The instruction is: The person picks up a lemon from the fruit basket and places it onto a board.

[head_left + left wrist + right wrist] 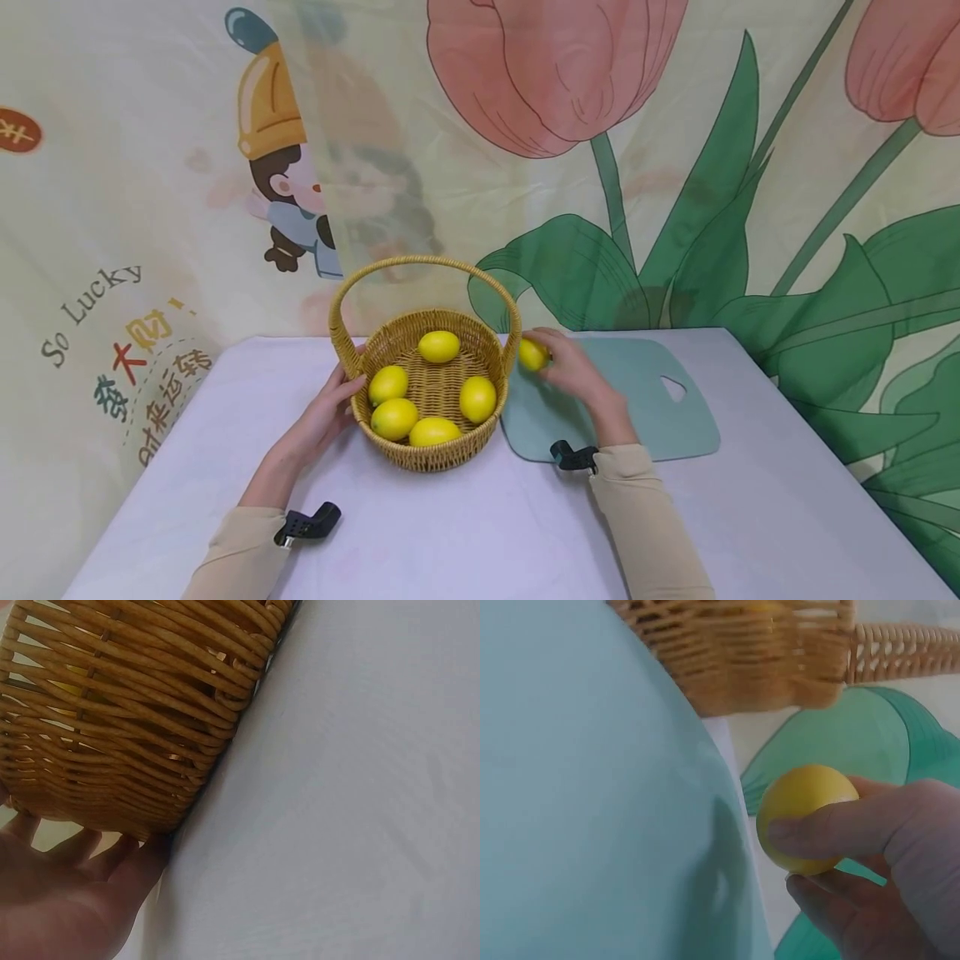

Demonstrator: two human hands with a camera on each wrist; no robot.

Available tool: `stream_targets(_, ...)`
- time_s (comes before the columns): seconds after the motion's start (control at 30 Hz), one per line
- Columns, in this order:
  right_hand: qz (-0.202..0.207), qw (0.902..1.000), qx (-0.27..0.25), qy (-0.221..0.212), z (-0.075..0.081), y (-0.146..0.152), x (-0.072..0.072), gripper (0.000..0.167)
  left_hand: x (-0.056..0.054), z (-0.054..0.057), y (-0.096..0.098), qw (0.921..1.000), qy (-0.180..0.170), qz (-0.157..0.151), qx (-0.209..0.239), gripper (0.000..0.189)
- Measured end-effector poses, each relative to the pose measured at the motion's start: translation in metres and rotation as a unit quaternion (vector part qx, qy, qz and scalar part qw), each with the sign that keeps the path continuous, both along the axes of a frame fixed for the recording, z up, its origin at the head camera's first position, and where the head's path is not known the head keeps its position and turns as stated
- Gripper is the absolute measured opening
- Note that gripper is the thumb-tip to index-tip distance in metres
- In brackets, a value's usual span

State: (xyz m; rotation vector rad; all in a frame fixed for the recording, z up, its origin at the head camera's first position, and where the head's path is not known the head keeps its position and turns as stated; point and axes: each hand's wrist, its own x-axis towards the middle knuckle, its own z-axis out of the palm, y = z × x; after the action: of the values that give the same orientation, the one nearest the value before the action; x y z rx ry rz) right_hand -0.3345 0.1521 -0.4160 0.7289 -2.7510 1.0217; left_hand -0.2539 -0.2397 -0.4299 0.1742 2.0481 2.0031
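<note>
My right hand (573,367) pinches a yellow lemon (804,814) between thumb and fingers, just outside the basket's right side and above the cutting board. The woven basket (431,460) stands upright with its tall handle raised. Several lemons (438,347) lie inside it, spread round the wall. At the basket's left side, my left hand (326,412) holds the wall by the handle's base, thumb in front and fingers reaching behind. In the left wrist view its fingers (79,847) touch the outside of the weave; the thumb is mostly hidden there.
A pale green cutting board (637,400) with a cut-out grip hole lies right of the basket, its left edge close to it. White cloth (450,533) covers the table. Behind hangs a printed curtain (525,217) with tulips and a cartoon figure.
</note>
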Motion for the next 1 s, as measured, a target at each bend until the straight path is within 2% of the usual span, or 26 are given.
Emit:
stream_targets(0.23,0.007,0.9998,0.014,0.008,-0.010,-0.005,-0.004,0.067,-0.001,0.001,0.001,1.0000,-0.005,0.004,-0.002,0.062)
stream_targets(0.4,0.002,0.9998,0.013,-0.018,-0.014,-0.004,-0.004,0.068,-0.001,0.000,0.001,1.0000,-0.007,0.006,-0.001,0.063)
stream_targets(0.67,0.000,0.9971,-0.011,-0.075,-0.010,-0.003,-0.001,0.070,-0.001,0.000,0.000,1.0000,-0.004,0.004,0.001,0.063)
stream_targets(1.0,-0.012,0.9959,-0.025,-0.086,-0.012,-0.001,-0.003,0.073,0.000,0.001,0.001,0.9999,-0.007,0.006,0.007,0.064)
